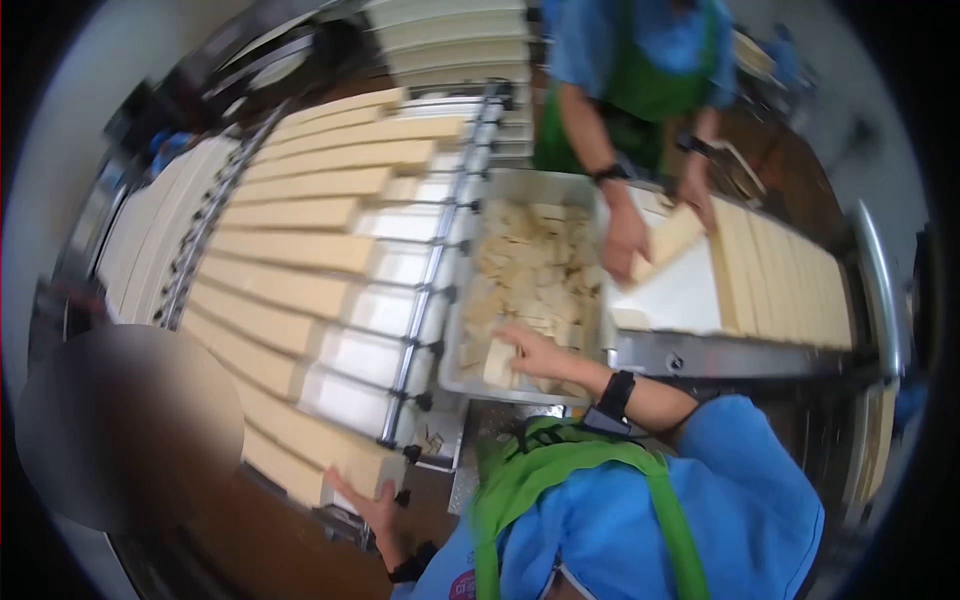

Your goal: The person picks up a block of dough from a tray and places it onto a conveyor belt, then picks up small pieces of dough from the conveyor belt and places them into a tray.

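Observation:
My right hand [540, 356] is closed on a short cream-coloured block [499, 364], over the near end of a pale bin. Lower left, my left hand [370, 508] has its fingers apart at the near end of a long cream-coloured bar [345, 452], fingertips right at its end face. That bar is the nearest in a row of similar long bars [290, 245] lying side by side on a white-topped rack with metal rails [412, 335]. Loose cream pieces [530, 265] fill much of the bin [452, 375].
Across from me a co-worker in a green apron [640, 120] has both hands on a cream bar [672, 240] over a white surface. More bars [785, 275] stand packed together there, beside a curved metal rail [880, 290]. White stacked trays [455, 45] rise behind the rack.

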The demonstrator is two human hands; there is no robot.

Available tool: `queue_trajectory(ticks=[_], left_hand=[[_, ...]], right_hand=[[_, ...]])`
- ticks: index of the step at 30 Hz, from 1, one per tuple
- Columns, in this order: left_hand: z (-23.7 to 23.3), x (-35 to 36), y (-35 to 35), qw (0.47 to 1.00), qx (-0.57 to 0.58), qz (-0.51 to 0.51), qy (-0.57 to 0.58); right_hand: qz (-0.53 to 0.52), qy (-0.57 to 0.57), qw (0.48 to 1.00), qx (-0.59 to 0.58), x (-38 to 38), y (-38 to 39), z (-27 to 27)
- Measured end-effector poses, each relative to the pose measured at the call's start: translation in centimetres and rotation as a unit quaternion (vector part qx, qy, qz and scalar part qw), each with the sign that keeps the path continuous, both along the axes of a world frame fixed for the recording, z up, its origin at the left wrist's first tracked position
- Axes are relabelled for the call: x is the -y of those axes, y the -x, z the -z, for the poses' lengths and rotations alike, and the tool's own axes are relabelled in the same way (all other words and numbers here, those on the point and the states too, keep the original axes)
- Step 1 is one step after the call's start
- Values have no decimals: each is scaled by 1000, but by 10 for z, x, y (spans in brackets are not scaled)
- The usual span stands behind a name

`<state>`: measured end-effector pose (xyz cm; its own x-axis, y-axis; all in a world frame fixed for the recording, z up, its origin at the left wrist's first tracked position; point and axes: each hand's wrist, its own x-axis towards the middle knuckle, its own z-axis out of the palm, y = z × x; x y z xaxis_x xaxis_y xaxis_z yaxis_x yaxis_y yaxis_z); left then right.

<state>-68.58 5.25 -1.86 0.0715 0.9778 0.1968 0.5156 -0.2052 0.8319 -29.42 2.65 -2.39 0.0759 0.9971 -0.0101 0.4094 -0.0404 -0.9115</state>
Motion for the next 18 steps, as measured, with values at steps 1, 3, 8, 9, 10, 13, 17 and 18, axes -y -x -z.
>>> queue_trajectory(ticks=[1, 3, 8, 9, 10, 13, 17, 18], left_hand=[[4, 0, 0, 1000, 25, -9, 12], [-12, 4, -11, 999, 7, -32, 31], [-12, 6, -19, 998, 16, -60, -6], [-12, 4, -26, 995, -14, -82, -49], [-12, 1, -33, 989, -45, -106, -91], [-9, -8, -63, 981, -74, -104, -146], [1, -14, -109, 984, -81, -62, -147], [3, -14, -120, 985, -82, -51, -146]], right_hand=[[73, 2, 992, 101, 16, -19, 3], [131, 9, 983, 129, 47, -51, 7], [206, -106, 935, 270, 103, -89, 44], [210, -115, 942, 233, 110, -85, 36], [212, -116, 944, 225, 117, -82, 31], [212, -116, 951, 194, 127, -74, 40], [189, -143, 944, 231, 129, -80, 62], [191, -162, 941, 228, 129, -81, 66]])
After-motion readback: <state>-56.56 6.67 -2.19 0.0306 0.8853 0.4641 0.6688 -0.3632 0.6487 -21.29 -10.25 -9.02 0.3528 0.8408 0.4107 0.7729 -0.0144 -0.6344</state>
